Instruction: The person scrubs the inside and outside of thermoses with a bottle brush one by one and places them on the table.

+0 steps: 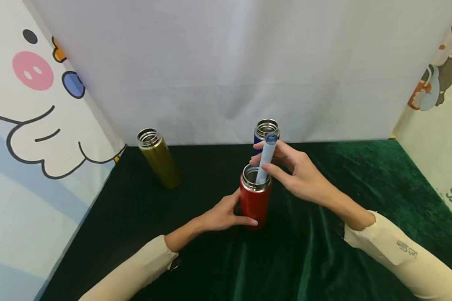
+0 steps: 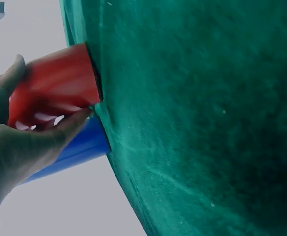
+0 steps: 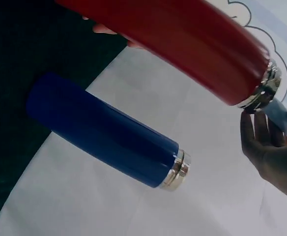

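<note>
**Red flask steadied while a pale blue tube is set in its mouth**

Red lacquer and a steel rim mark the red flask (image 1: 255, 200), which stands upright near the middle of the counter (image 1: 361, 188), on dark green velvet. It is gripped low on its body by the left hand (image 1: 222, 215), thumb on one side and fingers curled round the other, as the left wrist view confirms; a hold that low is judged to keep the narrow base from tipping on the soft cloth while the open mouth is worked on from above.

A pale blue tube (image 1: 265, 161) is pinched between the thumb and fingertips of the right hand (image 1: 294, 173), at about 1 o'clock from the flask's mouth. The tube's lower end is inside the rim, and it leans slightly toward 1 o'clock. The pinch is taken above the rim, apparently so that the fingers stay clear of the steel edge and the tube can be guided.

A blue flask (image 1: 265, 131) stands open-mouthed just behind the red one, at 12 o'clock, partly hidden by the right hand. An olive-gold flask (image 1: 159, 159), also without a lid, stands well apart at 10 o'clock, near the white backdrop (image 1: 226, 62). Cartoon-printed panels (image 1: 30, 125) close off the sides at 9 and 3 o'clock.
</note>
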`<state>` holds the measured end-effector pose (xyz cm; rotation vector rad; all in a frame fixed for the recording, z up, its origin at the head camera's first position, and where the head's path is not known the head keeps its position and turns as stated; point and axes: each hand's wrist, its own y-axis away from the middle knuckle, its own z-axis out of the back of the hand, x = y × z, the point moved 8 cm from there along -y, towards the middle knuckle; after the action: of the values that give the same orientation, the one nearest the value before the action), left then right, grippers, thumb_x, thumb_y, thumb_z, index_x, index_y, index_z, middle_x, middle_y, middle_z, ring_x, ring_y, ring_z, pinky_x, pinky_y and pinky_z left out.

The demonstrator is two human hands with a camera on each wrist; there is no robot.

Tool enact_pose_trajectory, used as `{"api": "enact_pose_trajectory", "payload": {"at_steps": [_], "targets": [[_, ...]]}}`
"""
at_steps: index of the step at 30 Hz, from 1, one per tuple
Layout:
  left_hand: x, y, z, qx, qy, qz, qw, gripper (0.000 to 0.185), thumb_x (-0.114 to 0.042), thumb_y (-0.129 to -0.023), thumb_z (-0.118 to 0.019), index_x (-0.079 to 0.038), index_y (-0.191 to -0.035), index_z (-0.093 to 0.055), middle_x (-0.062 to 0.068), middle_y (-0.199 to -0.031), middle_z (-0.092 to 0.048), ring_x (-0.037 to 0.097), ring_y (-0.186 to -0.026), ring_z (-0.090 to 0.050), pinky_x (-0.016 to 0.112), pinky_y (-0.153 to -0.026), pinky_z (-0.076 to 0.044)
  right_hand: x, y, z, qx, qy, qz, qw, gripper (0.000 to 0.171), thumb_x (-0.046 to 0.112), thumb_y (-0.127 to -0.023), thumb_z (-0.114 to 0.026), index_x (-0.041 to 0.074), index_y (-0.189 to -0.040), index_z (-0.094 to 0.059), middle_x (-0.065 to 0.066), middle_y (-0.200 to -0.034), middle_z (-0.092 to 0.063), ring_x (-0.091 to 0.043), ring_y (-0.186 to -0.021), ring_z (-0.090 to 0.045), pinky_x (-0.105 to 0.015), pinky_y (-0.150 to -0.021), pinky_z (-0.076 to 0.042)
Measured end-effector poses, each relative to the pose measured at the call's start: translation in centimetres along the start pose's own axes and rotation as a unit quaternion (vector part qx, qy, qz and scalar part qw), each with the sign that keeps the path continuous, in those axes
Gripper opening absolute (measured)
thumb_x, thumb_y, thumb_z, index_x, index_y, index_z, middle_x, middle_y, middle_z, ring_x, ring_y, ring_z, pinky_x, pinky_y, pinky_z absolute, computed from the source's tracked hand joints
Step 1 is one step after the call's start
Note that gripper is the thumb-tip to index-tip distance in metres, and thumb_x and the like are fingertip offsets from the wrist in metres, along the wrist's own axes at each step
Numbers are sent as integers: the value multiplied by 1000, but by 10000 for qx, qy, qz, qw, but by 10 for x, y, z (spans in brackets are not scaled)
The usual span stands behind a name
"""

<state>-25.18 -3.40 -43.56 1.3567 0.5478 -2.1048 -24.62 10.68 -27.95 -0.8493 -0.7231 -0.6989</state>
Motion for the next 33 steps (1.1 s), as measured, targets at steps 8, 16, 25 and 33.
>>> {"api": "enact_pose_trajectory", "payload": {"at_steps": [8, 16, 25, 33], "targets": [[-14, 14, 19, -552, -1073, 118, 9926, 77, -27, -91, -79, -21, -154, -35, 1, -146, -56, 17, -128, -59, 43, -109, -51, 20, 20, 53, -1368, -1325, 597, 9799, 34, -12, -99, -54, -2, -132, -55, -9, -112, -74, -15, -104, -74, -27, -95, -59], [-13, 19, 30, -577, -2303, 285, 9710, 78, -41, -88, -80, -21, -152, -40, 4, -140, -62, 16, -118, -64, 42, -102, -55, 25, 44, 92, -3106, -1707, 791, 9317, 31, -19, -87, -66, 0, -112, -64, -2, -96, -77, -13, -87, -77, -26, -85, -61], [-8, 25, 29, -399, -2176, 238, 9749, 80, -38, -87, -82, -20, -152, -40, 6, -140, -61, 18, -122, -64, 42, -104, -55, 20, 48, 98, -3682, -2127, 1442, 8935, 30, -21, -82, -70, -2, -103, -61, -8, -90, -73, -17, -84, -75, -27, -80, -63], [-12, 20, 31, -391, -2261, 97, 9733, 77, -35, -87, -82, -19, -150, -41, 4, -137, -63, 16, -119, -65, 41, -103, -55, -14, 36, 63, -2222, -890, 836, 9673, 28, -11, -88, -72, -7, -112, -59, 7, -104, -78, -6, -89, -75, -18, -77, -60]]}}
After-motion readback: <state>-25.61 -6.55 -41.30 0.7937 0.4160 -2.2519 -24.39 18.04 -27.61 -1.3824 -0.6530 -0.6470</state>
